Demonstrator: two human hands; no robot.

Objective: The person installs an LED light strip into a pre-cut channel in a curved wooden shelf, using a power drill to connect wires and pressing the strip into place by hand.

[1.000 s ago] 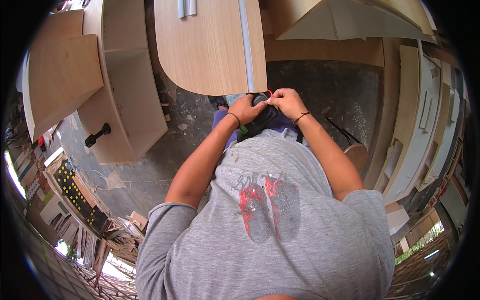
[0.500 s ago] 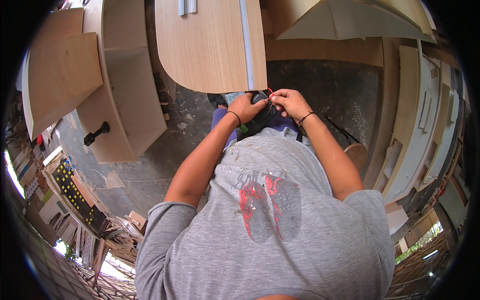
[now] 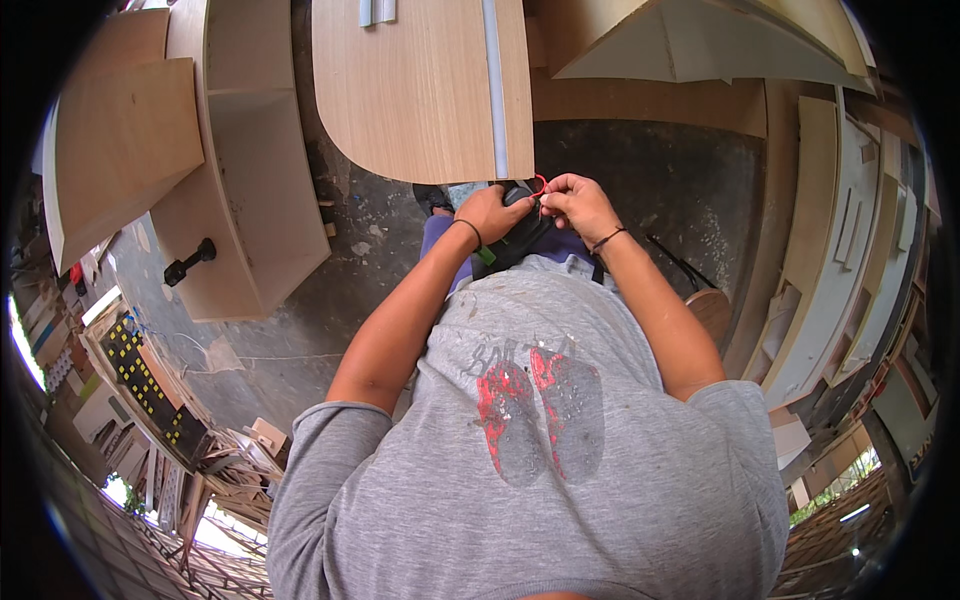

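A pale cabinet point(image 3: 272, 190) stands on stained floor point(image 3: 362, 225), left of a round-cornered wood panel point(image 3: 420, 90). At the panel's near edge the left hand point(image 3: 485, 214), grip unclear, touches a black object point(image 3: 517, 194); the right hand point(image 3: 586, 208) pinches a red cord point(image 3: 544, 184), boards point(image 3: 842, 235) beyond.

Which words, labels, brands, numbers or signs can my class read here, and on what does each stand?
Grey T-shirt: worn, dark lettering above a red-and-dark print; I don't copy out printed words.
Far right edge: dark marks, too blurred and cut off to read.
Black object by the left hand: too small to make out any text.
I can read nothing else.
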